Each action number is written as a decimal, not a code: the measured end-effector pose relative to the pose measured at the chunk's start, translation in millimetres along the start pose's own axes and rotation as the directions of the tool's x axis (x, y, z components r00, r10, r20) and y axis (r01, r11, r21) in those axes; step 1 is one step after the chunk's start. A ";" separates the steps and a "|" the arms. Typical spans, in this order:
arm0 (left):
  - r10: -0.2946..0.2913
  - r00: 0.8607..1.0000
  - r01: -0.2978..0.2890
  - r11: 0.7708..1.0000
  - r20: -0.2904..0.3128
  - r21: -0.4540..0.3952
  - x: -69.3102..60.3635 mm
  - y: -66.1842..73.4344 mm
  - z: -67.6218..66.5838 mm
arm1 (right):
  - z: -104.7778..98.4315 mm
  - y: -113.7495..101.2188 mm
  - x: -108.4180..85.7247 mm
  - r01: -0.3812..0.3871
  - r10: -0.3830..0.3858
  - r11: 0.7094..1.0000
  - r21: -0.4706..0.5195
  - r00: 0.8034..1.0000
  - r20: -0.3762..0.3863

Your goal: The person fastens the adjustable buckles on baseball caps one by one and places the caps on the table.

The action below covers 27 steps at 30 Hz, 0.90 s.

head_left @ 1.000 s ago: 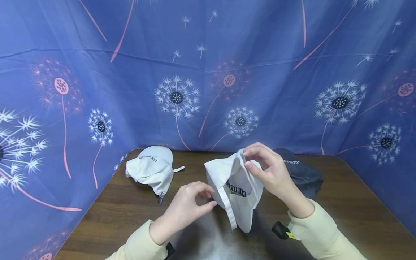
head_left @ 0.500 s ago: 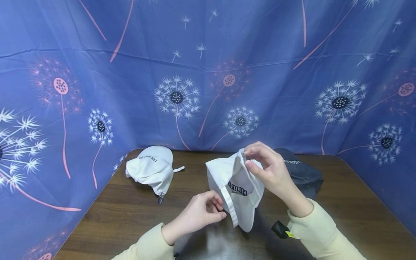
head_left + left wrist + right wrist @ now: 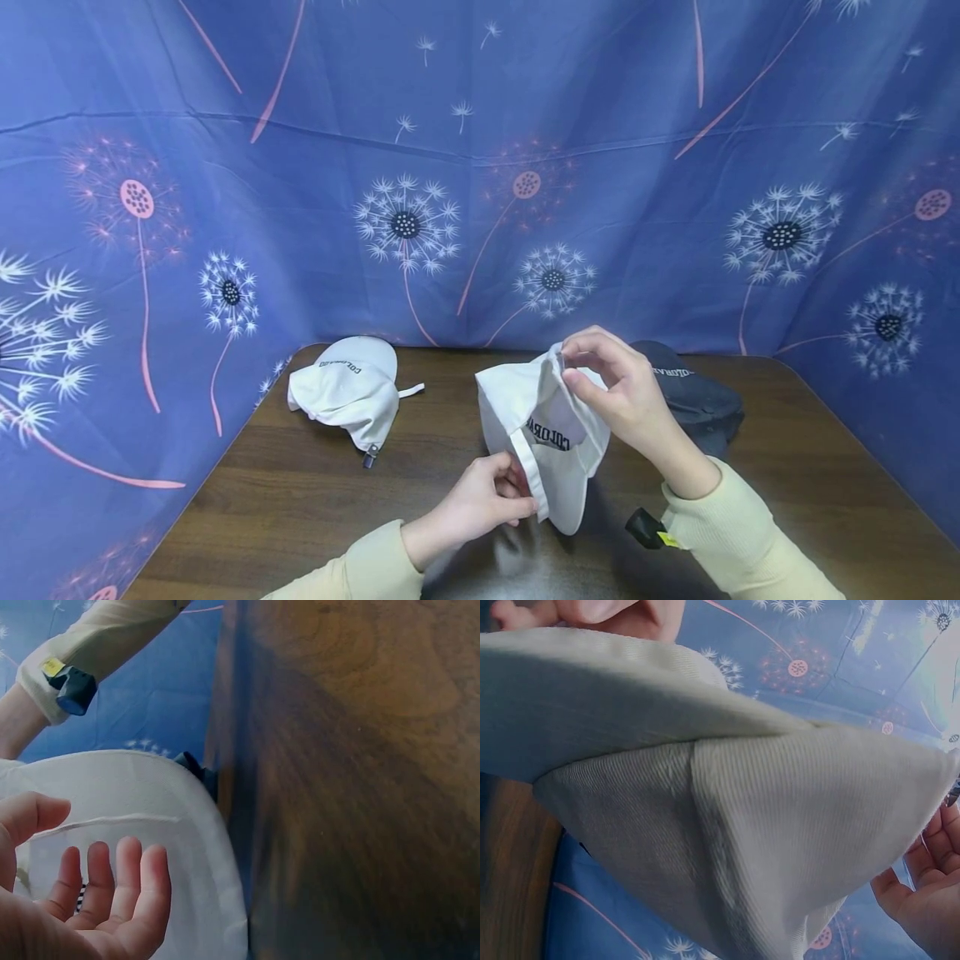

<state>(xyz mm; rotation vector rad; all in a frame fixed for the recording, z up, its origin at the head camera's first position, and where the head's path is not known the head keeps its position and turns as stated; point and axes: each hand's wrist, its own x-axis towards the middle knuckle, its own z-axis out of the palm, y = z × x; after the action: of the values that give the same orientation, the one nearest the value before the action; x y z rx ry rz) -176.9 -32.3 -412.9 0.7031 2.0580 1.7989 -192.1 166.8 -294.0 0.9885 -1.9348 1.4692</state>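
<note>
A white baseball cap (image 3: 504,402) is held up in the head view, its inside facing me and the lettering on it reading mirrored. My right hand (image 3: 628,400) pinches its upper back edge between thumb and fingertips; in the right wrist view a bit of metal shows by that hand (image 3: 934,892). From the cap's left side hangs a loose strap (image 3: 529,472). Beside the strap's lower end is my left hand (image 3: 480,502), thumb and fingers apart. In the left wrist view its fingers (image 3: 126,881) bend loosely in front of the cap's brim (image 3: 202,862), pinching nothing.
Another white cap (image 3: 352,390), with a strap and metal clasp, lies at the back left of the wooden table (image 3: 300,500). A dark cap (image 3: 693,404) lies behind my right hand. Blue dandelion-print cloth (image 3: 480,208) stands around the table's back and sides.
My left hand has moved right, from the cap's left side to the lower end of the strap. The cap has shifted very slightly right; my right hand keeps its pinch.
</note>
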 end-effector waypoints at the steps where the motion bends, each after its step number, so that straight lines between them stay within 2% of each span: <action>1: 0.000 1.000 0.000 1.000 -0.002 -0.002 0.9 -1.2 1.6 | 0.0 0.2 -0.1 0.001 -0.001 1.000 0.000 1.000 -0.002; 11: -0.015 0.999 0.015 1.000 -0.045 -0.002 3.5 -2.5 6.3 | -0.9 2.3 -0.3 0.013 -0.013 1.000 -0.005 1.000 -0.019; 21: 0.027 0.998 -0.026 0.999 -0.058 0.028 -8.3 14.3 -2.7 | -1.7 4.3 -0.3 -0.013 0.012 0.999 -0.031 1.000 -0.028; 27: 0.071 0.996 -0.066 0.994 -0.053 0.092 -15.2 28.7 -9.2 | -2.1 7.1 -0.6 -0.012 0.010 0.999 -0.047 0.999 -0.030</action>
<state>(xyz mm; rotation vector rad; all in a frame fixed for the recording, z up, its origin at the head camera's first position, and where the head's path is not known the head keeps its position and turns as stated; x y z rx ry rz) -164.8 -45.8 -384.5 0.7657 2.1884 1.7912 -197.4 170.0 -298.0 0.9317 -1.9476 1.4300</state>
